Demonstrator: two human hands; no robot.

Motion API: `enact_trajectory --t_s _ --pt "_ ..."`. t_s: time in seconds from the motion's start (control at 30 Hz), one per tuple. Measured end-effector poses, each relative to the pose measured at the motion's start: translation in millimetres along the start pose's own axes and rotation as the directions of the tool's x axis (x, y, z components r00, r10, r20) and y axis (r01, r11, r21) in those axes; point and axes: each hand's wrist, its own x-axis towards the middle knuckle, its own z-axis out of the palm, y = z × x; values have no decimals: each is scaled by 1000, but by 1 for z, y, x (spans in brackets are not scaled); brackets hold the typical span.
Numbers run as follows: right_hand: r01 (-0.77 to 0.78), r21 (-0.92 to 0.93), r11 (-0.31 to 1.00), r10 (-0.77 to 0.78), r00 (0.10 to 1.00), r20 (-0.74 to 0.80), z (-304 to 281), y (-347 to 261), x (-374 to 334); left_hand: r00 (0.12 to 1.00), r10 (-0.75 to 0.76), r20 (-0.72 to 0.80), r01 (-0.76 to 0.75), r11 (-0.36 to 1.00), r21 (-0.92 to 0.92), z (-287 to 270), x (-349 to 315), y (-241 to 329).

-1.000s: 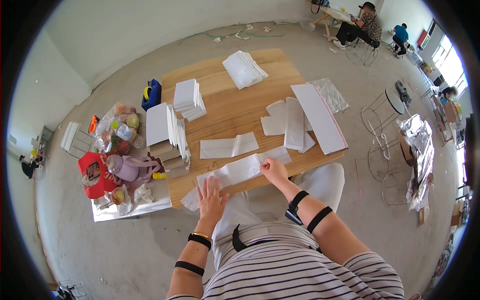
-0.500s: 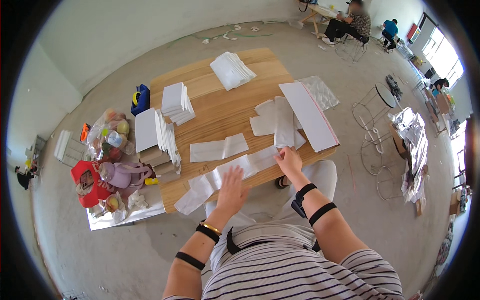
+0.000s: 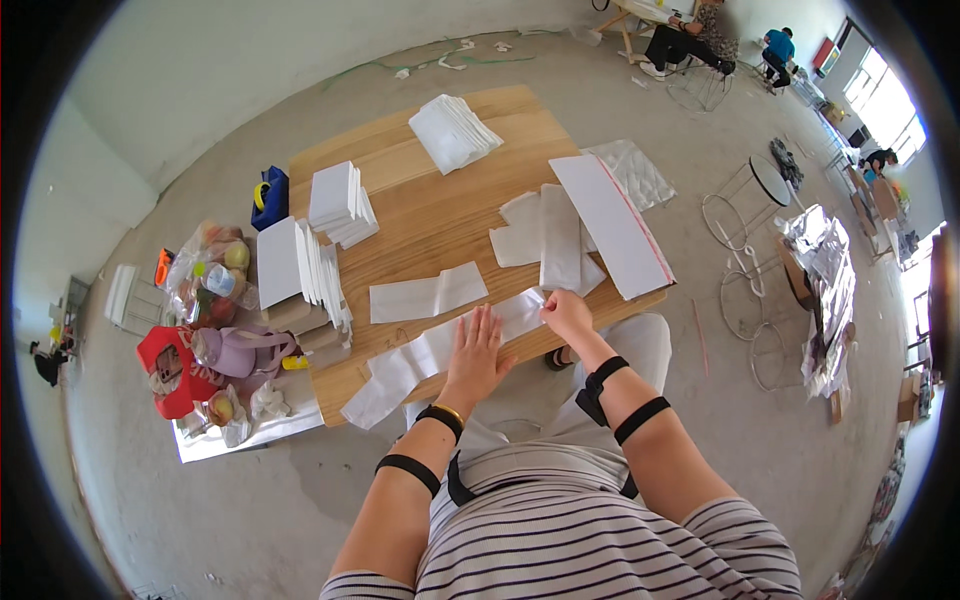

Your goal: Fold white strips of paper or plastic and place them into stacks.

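Observation:
A long, glossy white strip (image 3: pixel 437 349) lies along the table's near edge, with its left end creased and hanging over the edge. My left hand (image 3: pixel 478 352) rests on the middle of it, palm down with fingers stretched out. At the strip's right end my right hand (image 3: pixel 568 317) is closed, its fingertips pinching the material; the thumb is partly hidden. A shorter white strip (image 3: pixel 428 292) lies flat just beyond. To the right, more folded white pieces (image 3: pixel 560 240) overlap one another beside a large white flat board (image 3: pixel 612 225) with a red line along its edge.
The wooden table (image 3: pixel 420 220) also bears stacks of white folded packs (image 3: pixel 340 200) at left and a white pile (image 3: pixel 455 133) at the far side. Left stand a blue tape dispenser (image 3: pixel 270 200), bagged fruit and a red bag (image 3: pixel 172 365). Wire stools (image 3: pixel 768 182) stand right; people sit farther off.
My left hand has moved slightly right and settled flat on the strip. The strip's right part looks smoother and tauter. My right hand still pinches its end; the view has shifted a little.

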Motion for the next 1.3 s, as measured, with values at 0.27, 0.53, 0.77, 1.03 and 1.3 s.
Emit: enact_trajectory --t_s 0.27,0.53,0.77,1.03,1.3 --pt "212 203 956 -171 964 -206 17 19 1 999 14 -44 -15 999 -39 -19 -9 -3" --pt "376 151 914 -356 924 -140 6 -67 -39 976 -209 -56 203 974 -97 -13 -68 -40" --pt "615 -26 788 -615 788 29 57 -115 -66 965 -215 -149 201 974 -106 -4 -68 -40" --pt "694 -203 690 -683 718 135 87 -127 -70 932 -351 -93 335 929 -155 -19 -89 -55" --pt "720 -205 663 -686 694 219 91 -123 -67 931 -355 -85 340 928 -155 -18 -98 -59"
